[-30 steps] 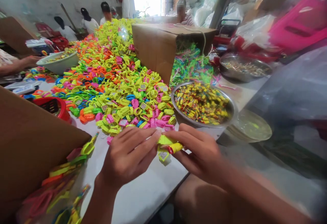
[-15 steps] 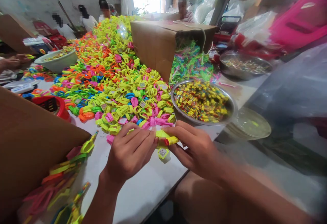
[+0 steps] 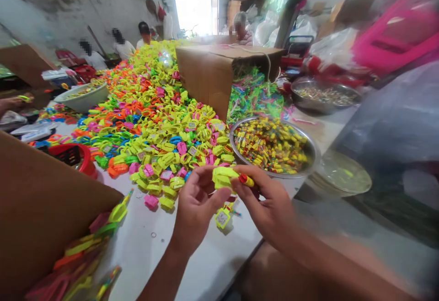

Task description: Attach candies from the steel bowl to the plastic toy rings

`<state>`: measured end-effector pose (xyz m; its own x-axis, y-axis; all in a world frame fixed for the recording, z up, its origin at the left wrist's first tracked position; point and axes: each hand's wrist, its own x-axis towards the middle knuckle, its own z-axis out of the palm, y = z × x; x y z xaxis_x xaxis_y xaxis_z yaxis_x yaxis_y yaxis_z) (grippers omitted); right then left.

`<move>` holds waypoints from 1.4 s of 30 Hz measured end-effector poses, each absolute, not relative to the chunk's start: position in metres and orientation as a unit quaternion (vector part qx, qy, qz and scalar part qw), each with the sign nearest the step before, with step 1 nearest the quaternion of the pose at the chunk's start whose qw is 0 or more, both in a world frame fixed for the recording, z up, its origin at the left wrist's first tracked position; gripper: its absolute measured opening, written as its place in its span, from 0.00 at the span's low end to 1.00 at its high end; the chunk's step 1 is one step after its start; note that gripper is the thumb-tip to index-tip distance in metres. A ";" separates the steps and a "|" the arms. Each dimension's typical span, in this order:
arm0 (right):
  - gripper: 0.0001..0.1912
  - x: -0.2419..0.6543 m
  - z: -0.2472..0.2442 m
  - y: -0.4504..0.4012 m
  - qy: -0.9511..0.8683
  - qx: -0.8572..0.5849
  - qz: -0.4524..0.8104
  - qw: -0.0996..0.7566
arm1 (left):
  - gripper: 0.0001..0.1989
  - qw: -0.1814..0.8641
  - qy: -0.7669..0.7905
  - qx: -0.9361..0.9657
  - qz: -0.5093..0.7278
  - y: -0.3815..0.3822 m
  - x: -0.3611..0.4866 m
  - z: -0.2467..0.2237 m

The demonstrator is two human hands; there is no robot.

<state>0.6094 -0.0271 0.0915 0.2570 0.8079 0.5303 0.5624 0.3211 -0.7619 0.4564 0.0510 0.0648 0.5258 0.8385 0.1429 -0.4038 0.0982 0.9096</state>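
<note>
**Open Cardboard Box [image 3: 204,79] Standing Amid Workshop Clutter**

Green, blue and pink plastic strips [image 3: 255,95] are filling the box's open right side. Farther right of it, a metal bowl [image 3: 318,107] is holding small mixed pieces, and a bright pink plastic object [image 3: 394,40] is leaning at a tilt. Left of the box, a pale bowl [image 3: 82,103] and a red basket [image 3: 91,161] are sitting apart. Beyond it, a person in a striped top [image 3: 246,38] is facing this way, and daylight is pouring through a doorway [image 3: 195,10].
</note>
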 end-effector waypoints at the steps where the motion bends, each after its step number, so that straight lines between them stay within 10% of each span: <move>1: 0.08 0.609 0.090 -0.026 -0.598 -0.577 0.120 0.543 | 0.21 0.708 0.237 0.477 0.464 0.049 0.462 0.062; 20: 0.22 0.656 0.102 -0.027 -0.818 -0.531 -0.063 0.214 | 0.19 0.307 0.221 0.841 0.386 0.077 0.425 0.078; 42: 0.18 0.662 0.106 -0.030 -0.827 -0.515 -0.009 0.223 | 0.18 0.328 0.186 0.841 0.388 0.078 0.430 0.075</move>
<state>0.6625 -0.0299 0.1059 -0.3695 0.8490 0.3777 0.8567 0.4687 -0.2155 0.4295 0.0783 0.0751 0.6300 0.5667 0.5310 0.0583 -0.7163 0.6954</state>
